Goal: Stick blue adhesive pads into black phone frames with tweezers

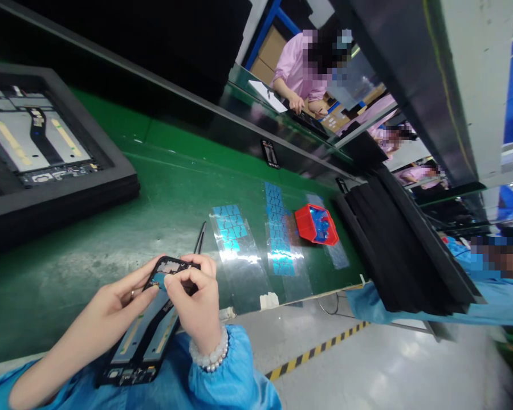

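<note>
An opened phone with bared battery, yellow strips and a black ribbon cable is tilted up at the table's front edge. My left hand is closed on its left side near the upper end, thumb over the face. A small blue film piece lies on the phone's upper part. My right hand is closed, thumb and fingers bent over that film. Dark tweezers stick out from behind its fingers, tips pointing away. Just right of my hands, a sheet of blue film stickers lies on the green table.
A second sticker sheet and a red bin of blue scraps lie to the right. At left stands a black foam tray holding an opened device. Black foam trays are stacked right. Co-workers sit beyond the divider.
</note>
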`<state>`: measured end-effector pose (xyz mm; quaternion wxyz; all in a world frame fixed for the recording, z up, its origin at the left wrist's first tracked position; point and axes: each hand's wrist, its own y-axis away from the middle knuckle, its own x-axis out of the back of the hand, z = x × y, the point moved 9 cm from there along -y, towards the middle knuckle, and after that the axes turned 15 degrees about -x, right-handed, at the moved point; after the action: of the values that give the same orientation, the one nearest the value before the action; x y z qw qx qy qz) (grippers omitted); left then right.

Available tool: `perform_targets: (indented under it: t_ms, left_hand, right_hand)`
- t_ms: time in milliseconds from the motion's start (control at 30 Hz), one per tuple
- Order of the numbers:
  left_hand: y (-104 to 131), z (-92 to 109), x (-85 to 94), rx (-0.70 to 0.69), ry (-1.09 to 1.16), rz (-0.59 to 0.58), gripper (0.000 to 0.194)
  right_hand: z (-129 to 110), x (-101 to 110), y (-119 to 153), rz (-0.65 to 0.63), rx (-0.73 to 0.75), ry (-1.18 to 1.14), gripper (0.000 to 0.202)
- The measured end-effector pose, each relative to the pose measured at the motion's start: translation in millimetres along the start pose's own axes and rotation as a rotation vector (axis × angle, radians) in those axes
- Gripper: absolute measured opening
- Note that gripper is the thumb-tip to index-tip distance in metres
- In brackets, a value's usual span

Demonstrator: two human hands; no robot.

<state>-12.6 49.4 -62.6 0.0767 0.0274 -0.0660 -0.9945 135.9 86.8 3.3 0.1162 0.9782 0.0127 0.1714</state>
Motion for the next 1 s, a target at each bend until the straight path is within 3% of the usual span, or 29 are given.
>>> perform_targets:
  t_ms: [400, 733, 1000]
  left_hand:
    - [0, -5, -1.3, -0.003, -0.024, -0.024, 0.076]
    - [-1, 12, 6.4, -0.104, -0.259, 0.035, 0.060]
    - [-1, 24, -2.1, -0.134, -0.238, 0.064, 0.061]
  right_hand:
    - [1, 0, 0, 0.010, 0.008, 0.004, 0.018]
    - [-7, 5, 5, 0.047, 0.071, 0.104, 0.017]
    - [-6, 5, 7, 0.051, 0.076, 0.129, 0.017]
